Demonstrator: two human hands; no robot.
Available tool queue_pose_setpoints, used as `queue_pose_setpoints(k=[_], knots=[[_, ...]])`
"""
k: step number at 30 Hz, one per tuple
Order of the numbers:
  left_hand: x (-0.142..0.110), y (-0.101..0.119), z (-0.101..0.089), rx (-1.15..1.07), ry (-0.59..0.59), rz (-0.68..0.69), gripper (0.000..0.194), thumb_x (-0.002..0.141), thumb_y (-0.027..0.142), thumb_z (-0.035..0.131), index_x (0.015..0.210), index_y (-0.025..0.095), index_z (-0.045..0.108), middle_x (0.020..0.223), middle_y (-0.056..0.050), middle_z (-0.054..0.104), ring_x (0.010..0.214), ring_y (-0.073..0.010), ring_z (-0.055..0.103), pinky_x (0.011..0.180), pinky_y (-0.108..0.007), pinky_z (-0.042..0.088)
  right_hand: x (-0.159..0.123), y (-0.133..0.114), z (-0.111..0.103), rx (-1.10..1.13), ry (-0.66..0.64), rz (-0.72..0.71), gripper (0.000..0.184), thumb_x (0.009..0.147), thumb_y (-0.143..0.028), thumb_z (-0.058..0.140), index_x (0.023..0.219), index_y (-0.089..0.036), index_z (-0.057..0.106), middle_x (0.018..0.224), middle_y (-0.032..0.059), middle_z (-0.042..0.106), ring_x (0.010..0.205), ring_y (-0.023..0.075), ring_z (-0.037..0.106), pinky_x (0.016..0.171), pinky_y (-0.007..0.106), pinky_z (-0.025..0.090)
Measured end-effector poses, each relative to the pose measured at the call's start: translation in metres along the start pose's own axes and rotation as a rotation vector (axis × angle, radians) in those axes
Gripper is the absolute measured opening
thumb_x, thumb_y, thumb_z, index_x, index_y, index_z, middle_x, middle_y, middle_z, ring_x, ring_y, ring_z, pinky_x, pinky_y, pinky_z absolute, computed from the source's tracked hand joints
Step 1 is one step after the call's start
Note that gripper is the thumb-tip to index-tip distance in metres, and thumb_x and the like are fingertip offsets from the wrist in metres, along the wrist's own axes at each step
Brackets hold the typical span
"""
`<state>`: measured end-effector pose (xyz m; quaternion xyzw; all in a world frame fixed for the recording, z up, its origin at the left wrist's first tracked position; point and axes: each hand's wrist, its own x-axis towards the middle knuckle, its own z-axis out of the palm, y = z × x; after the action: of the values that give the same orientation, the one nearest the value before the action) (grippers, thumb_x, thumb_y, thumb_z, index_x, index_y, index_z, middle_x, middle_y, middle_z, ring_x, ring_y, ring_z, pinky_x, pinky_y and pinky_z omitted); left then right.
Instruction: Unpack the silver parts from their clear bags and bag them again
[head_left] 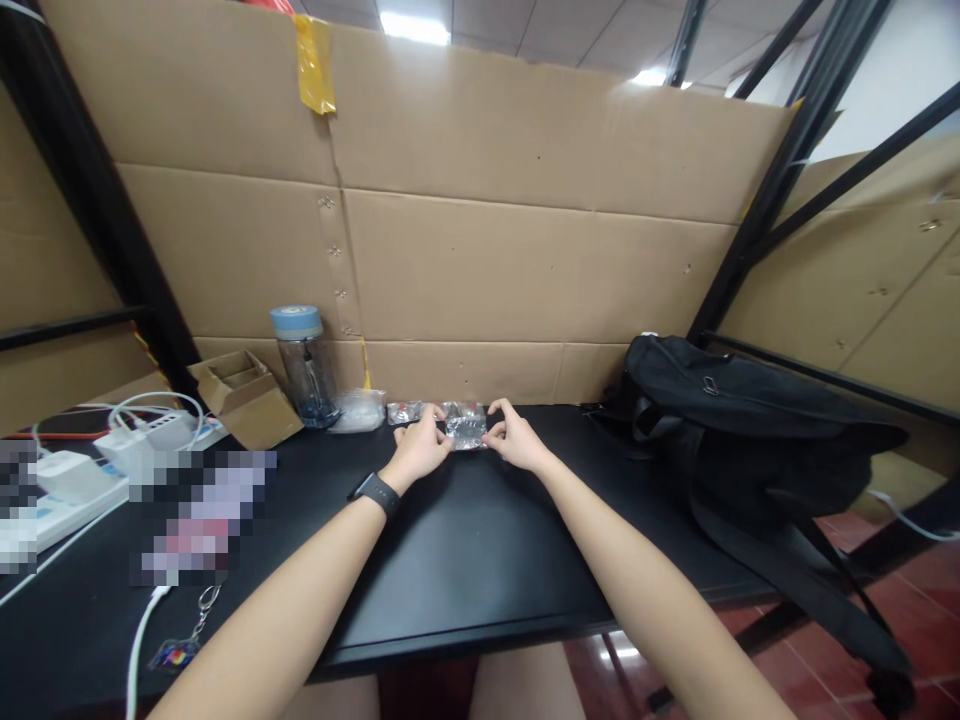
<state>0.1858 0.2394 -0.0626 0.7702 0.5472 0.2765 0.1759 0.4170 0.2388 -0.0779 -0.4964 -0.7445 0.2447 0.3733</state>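
Observation:
A small clear plastic packet (466,433) lies near the back of the black desk, between my two hands. My left hand (421,447), with a dark watch on the wrist, pinches its left edge. At the right edge, the thumb and fingertips of my right hand (516,438) close on the same packet. Just behind is a row of similar shiny clear packets (403,412) with small red marks, partly covered by my left fingers. What the packets contain is too small to make out.
Left of the packets stand a clear plastic box (358,412), a blue-lidded bottle (304,370) and an open cardboard box (251,400). A power strip (112,480), a blurred-out item (206,520) and a keychain (180,650) lie further left. A black bag (750,430) sits right; cardboard (525,270) walls the back.

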Motion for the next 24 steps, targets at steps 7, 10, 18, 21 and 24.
queue_pose_setpoints(k=[7, 10, 18, 21, 24], knots=[[-0.008, 0.002, 0.005, 0.287, -0.003, 0.213, 0.029, 0.094, 0.025, 0.048, 0.112, 0.029, 0.070, 0.111, -0.008, 0.072, 0.121, -0.0301, 0.055, 0.102, -0.051, 0.033, -0.002, -0.015, 0.002, -0.343, -0.139, -0.159, 0.037, 0.087, -0.009, 0.051, 0.106, -0.024, 0.078, 0.091, 0.0045, 0.073, 0.085, 0.0171, 0.066, 0.088, 0.029, 0.047], [-0.008, -0.002, 0.007, 0.330, -0.005, 0.275, 0.031, 0.095, 0.027, 0.047, 0.108, 0.030, 0.075, 0.128, -0.009, 0.065, 0.132, -0.0325, 0.044, 0.106, -0.054, 0.032, -0.005, -0.020, 0.004, -0.539, -0.105, -0.175, 0.037, 0.081, -0.010, 0.061, 0.110, -0.026, 0.079, 0.115, 0.0097, 0.067, 0.106, 0.0235, 0.058, 0.095, 0.036, 0.043], [-0.007, -0.002, 0.004, 0.282, -0.041, 0.281, 0.024, 0.088, 0.033, 0.061, 0.109, 0.028, 0.073, 0.126, -0.009, 0.068, 0.135, -0.0343, 0.043, 0.111, -0.059, 0.027, -0.001, -0.022, 0.009, -0.599, -0.136, -0.094, 0.023, 0.100, -0.027, 0.055, 0.111, -0.026, 0.075, 0.103, 0.0093, 0.074, 0.104, 0.0226, 0.060, 0.092, 0.040, 0.029], [-0.003, -0.003, 0.005, 0.220, 0.009, 0.215, 0.020, 0.094, 0.032, 0.055, 0.099, 0.028, 0.073, 0.116, -0.007, 0.073, 0.128, -0.0322, 0.050, 0.108, -0.058, 0.029, 0.001, -0.024, 0.003, -0.538, -0.058, -0.051, 0.027, 0.103, -0.032, 0.049, 0.107, -0.025, 0.075, 0.094, 0.0074, 0.076, 0.096, 0.0209, 0.065, 0.091, 0.039, 0.030], [0.002, -0.002, 0.004, 0.126, 0.019, 0.109, 0.023, 0.095, 0.039, 0.055, 0.093, 0.027, 0.075, 0.115, -0.005, 0.074, 0.122, -0.0312, 0.055, 0.104, -0.054, 0.034, 0.001, -0.025, -0.004, -0.355, -0.008, 0.016, 0.028, 0.101, -0.038, 0.051, 0.107, -0.022, 0.074, 0.088, 0.0047, 0.076, 0.084, 0.0188, 0.068, 0.086, 0.035, 0.038]])
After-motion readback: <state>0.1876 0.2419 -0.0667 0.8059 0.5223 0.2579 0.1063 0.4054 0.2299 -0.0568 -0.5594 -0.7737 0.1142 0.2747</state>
